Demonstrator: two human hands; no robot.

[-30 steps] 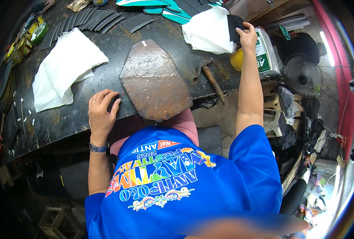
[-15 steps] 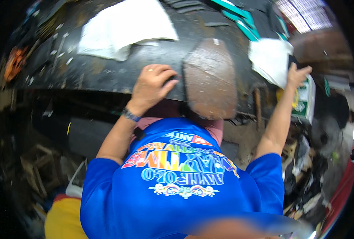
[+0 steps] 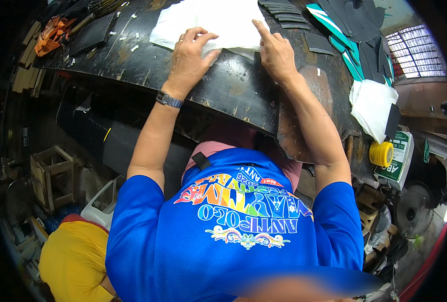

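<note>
A white sheet [image 3: 218, 22], perhaps several layers, lies on the dark worktable in front of me. My left hand [image 3: 191, 58] rests at its near left edge, with fingers bent and apart and nothing in them. My right hand [image 3: 278, 54] is at the sheet's right edge with its index finger stretched out. Nothing shows in its grip. Below my right forearm a worn brown board [image 3: 290, 131] juts over the table's near edge, partly hidden by the arm.
Dark strips [image 3: 286, 15], black cut pieces [image 3: 369, 45] and green-white pieces [image 3: 352, 58] lie far right. Nearer are another white pile [image 3: 369, 103], a yellow round container [image 3: 381, 154] and a green-white box [image 3: 398, 161]. A person in yellow [image 3: 75, 259] is low left, near a wooden stool [image 3: 55, 176].
My right hand has come from the white pile at the right to the large white sheet. My left hand has moved forward to that sheet's edge. The view has shifted too.
</note>
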